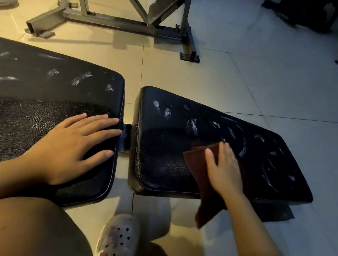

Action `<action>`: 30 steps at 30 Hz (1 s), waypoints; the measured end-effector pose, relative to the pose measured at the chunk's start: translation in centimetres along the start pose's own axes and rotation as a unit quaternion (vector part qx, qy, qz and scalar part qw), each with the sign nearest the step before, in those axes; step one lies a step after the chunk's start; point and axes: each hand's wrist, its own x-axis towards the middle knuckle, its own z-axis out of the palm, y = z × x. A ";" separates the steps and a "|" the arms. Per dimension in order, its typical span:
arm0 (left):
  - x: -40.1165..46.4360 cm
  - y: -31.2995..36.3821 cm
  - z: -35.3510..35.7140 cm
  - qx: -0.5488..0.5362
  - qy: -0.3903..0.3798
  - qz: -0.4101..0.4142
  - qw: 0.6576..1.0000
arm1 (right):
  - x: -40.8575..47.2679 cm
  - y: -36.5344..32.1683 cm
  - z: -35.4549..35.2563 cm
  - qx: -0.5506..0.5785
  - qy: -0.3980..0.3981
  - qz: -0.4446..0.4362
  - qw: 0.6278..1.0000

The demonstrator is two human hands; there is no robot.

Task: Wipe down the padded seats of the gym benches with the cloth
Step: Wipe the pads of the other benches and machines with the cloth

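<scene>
The right hand (224, 170) lay flat on the dark red cloth (202, 176), fingers straight and pressing it onto the smaller seat pad (215, 147) at about four o'clock in the view, one corner of the cloth hanging over the pad's near edge. The left hand (79, 143) rested spread and holding nothing on the larger pad (38, 92) at nine o'clock, bracing. To wipe well, the cloth probably wanted firm, overlapping passes toward the scuffed far end at three o'clock, with the dangling corner gathered under the palm.
</scene>
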 end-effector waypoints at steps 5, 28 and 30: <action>0.0 -0.1 0.3 0.002 0.002 -0.001 1.000 | -0.6 -1.4 0.4 -0.002 0.016 0.053 0.998; 0.1 -0.1 0.1 0.000 0.000 -0.003 1.000 | -0.3 -2.0 0.6 0.007 0.012 0.128 0.992; 0.0 -0.1 0.2 0.005 0.000 -0.005 1.000 | -1.9 -4.7 1.2 0.000 0.015 0.085 0.996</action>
